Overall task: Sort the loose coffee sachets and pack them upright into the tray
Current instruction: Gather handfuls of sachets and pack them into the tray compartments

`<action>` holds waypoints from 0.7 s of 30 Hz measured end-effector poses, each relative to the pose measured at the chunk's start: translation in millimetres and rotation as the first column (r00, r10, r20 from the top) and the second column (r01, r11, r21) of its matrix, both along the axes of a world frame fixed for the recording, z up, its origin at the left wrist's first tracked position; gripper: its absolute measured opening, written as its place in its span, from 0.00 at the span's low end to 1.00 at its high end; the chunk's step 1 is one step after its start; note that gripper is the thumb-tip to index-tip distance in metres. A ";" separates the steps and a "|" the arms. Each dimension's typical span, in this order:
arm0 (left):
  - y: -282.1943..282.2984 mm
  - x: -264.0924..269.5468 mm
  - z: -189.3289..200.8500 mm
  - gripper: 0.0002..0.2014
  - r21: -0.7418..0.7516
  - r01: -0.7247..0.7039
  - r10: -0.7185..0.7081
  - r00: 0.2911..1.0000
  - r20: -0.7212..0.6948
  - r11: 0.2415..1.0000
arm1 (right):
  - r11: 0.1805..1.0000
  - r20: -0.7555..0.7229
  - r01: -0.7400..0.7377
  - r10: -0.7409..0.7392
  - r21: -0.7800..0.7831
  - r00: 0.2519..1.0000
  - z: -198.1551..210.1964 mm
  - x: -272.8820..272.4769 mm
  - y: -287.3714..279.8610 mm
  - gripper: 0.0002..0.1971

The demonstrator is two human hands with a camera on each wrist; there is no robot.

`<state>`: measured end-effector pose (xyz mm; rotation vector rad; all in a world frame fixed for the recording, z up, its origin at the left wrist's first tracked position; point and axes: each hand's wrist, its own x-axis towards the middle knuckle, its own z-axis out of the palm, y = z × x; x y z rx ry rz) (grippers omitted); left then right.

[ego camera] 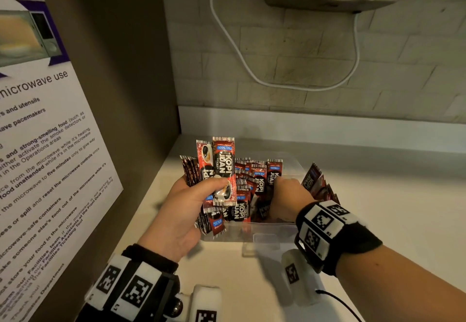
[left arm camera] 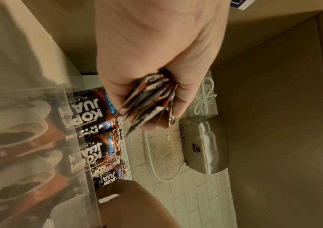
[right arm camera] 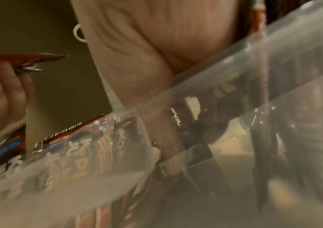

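A: Your tray (ego camera: 272, 228) on the worktop (ego camera: 378, 208) is clear plastic, with sachets (ego camera: 254, 183) standing packed at its left and a few leaning at its right end.

B: Red-and-black packs, a coffee cup printed on each. Your left hand (ego camera: 176, 210) has its fingers clamped on a bundle (ego camera: 219, 170) above the tray's left edge.

A: Your right hand (ego camera: 290, 195) is down among the sachets; I can't tell its fingers.

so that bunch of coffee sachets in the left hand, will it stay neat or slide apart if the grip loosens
The coffee sachets look thin and glossy, so they would probably slip. They already fan out unevenly in the left hand, which hints that a looser grip spills them. Being flat and light, they likely flop rather than stand alone in the clear tray.
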<state>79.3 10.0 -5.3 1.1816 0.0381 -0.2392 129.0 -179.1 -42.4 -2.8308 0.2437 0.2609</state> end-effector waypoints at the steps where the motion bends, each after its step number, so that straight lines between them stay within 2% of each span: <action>1: -0.2 0.1 0.1 0.12 -0.001 -0.002 0.002 1.000 -0.003 1.000 | 0.999 0.047 0.004 -0.006 0.037 0.999 0.2 0.2 -1.1 0.18; 6: -1.2 0.9 0.5 0.13 0.004 0.006 -0.005 1.000 -0.006 1.000 | 0.958 0.314 -0.004 -0.090 0.285 0.945 1.8 -6.7 -3.2 0.17; 10: -1.2 1.4 0.4 0.12 0.013 0.003 -0.003 1.000 -0.001 1.000 | 0.896 0.391 -0.017 -0.176 0.444 0.903 0.5 -4.5 -0.6 0.17; 13: -0.2 1.6 -0.2 0.13 0.017 0.001 -0.001 1.000 -0.006 1.000 | 0.888 0.453 -0.055 -0.179 0.456 0.874 0.1 0.1 2.6 0.14; 16: 0.9 1.7 -1.2 0.14 0.020 -0.004 0.004 1.000 -0.014 1.000 | 0.886 0.503 -0.113 -0.146 0.449 0.852 2.9 4.4 5.7 0.15; 21: 2.5 2.0 -1.6 0.12 0.024 -0.010 0.010 1.000 -0.004 1.000 | 0.898 0.459 -0.123 -0.096 0.422 0.883 10.4 9.4 9.6 0.20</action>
